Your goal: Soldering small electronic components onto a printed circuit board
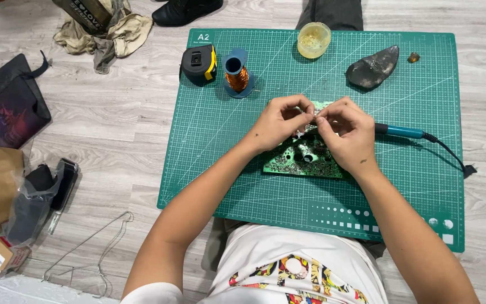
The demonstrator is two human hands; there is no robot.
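Both hands meet over the middle of a green cutting mat (215,169) that lies on a pale wood floor (113,129). The left hand (279,121) and the right hand (347,132) have their fingertips pressed together, pinching something small between them; what it is cannot be made out. Directly under them, at 6 o'clock from the fingertips, a green circuit board (296,160) rests flat on the mat, partly covered by the right hand. At 3 o'clock from the right hand a blue-handled soldering iron (403,132) lies on the mat, its cord running off toward the edge. At 11 o'clock from the left hand stands a spool of copper wire (237,77), with a black and yellow tape measure (199,63) just beside it at its 9 o'clock. At 12 o'clock sits a small round yellowish jar (313,40), and at 1 o'clock a dark grey sponge-like lump (373,68).
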